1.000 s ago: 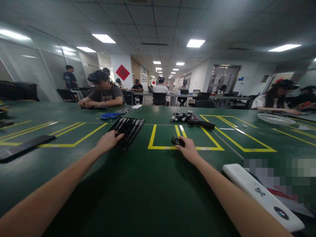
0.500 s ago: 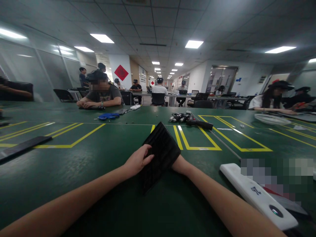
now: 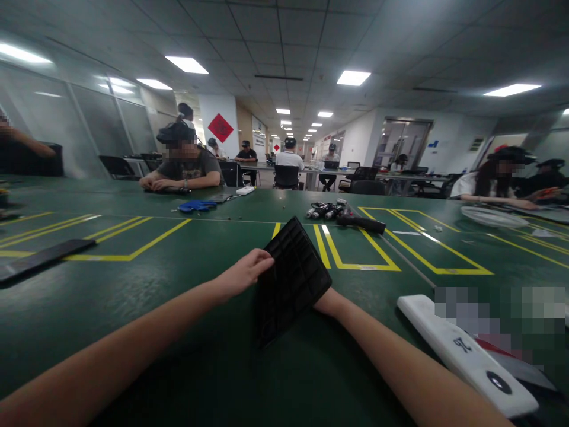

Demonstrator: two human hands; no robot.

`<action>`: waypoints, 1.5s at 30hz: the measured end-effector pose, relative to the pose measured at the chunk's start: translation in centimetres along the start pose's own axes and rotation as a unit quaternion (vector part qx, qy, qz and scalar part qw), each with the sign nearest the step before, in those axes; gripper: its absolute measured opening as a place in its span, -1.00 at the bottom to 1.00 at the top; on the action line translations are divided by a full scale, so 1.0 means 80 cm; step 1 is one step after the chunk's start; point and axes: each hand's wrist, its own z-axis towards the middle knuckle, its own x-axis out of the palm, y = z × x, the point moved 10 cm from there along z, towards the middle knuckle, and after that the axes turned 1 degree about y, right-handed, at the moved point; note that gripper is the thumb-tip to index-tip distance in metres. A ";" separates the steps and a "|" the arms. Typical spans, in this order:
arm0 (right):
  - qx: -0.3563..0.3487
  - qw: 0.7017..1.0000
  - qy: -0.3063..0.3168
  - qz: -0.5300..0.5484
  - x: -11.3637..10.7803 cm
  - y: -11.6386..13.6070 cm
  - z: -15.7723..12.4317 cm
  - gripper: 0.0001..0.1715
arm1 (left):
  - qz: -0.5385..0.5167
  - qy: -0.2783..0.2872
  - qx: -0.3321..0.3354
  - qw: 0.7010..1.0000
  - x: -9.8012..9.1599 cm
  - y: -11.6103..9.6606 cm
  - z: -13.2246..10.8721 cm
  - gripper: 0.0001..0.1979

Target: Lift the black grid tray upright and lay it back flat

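A black gridded tray (image 3: 297, 279) with several square cells is held tilted above the green table, its celled face turned towards me. My right hand (image 3: 329, 301) grips its lower right edge from behind, with the fingers hidden by the tray. At the tray's left side, my left hand (image 3: 251, 267) is closed, thumb and fingertips pinched together against or just in front of the cells. Whatever is in that pinch, if anything, is too dark to make out.
Yellow tape (image 3: 368, 267) marks the green table (image 3: 178, 314). Ahead lie a black-handled tool (image 3: 362, 223), bundled cables (image 3: 326, 210) and a blue glove-like item (image 3: 197, 206). A white device (image 3: 466, 356) is at right, a dark flat bar (image 3: 44, 261) at left. Other people sit around.
My left hand's fingers have drawn together into a pinch and moved slightly up at the tray's left side. The tray has shifted a little right, showing its cells more clearly.
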 end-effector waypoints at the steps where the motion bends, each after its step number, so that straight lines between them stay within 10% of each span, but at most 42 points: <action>1: -0.002 1.000 0.001 -0.008 0.000 0.002 0.000 -0.61 | -0.062 -0.021 -0.035 0.997 -0.009 0.009 0.002 -0.76; 5: -0.009 1.000 0.013 -0.003 0.001 0.006 0.001 -0.59 | -0.186 -0.055 -0.101 0.976 -0.026 0.029 0.003 -0.86; 14: -0.015 1.000 0.015 0.023 0.001 0.011 0.002 -0.56 | -0.102 0.103 -0.049 0.988 0.013 0.007 -0.007 -0.76; 22: 0.005 0.999 0.016 0.029 -0.001 0.007 0.001 -0.55 | 0.142 0.084 0.060 0.984 0.013 -0.021 -0.010 -0.81; 29: 0.005 0.999 -0.012 0.033 -0.007 0.006 -0.002 -0.49 | 0.381 0.053 0.227 0.895 0.027 -0.069 -0.039 -0.81; 37: -0.005 0.999 0.001 0.036 -0.002 0.006 -0.001 -0.53 | 0.194 0.041 0.108 0.974 0.014 -0.029 -0.010 -0.77; 45: 0.007 1.000 -0.005 0.023 -0.004 0.001 -0.002 -0.51 | 0.240 -0.007 0.106 0.965 0.012 -0.027 -0.010 -0.66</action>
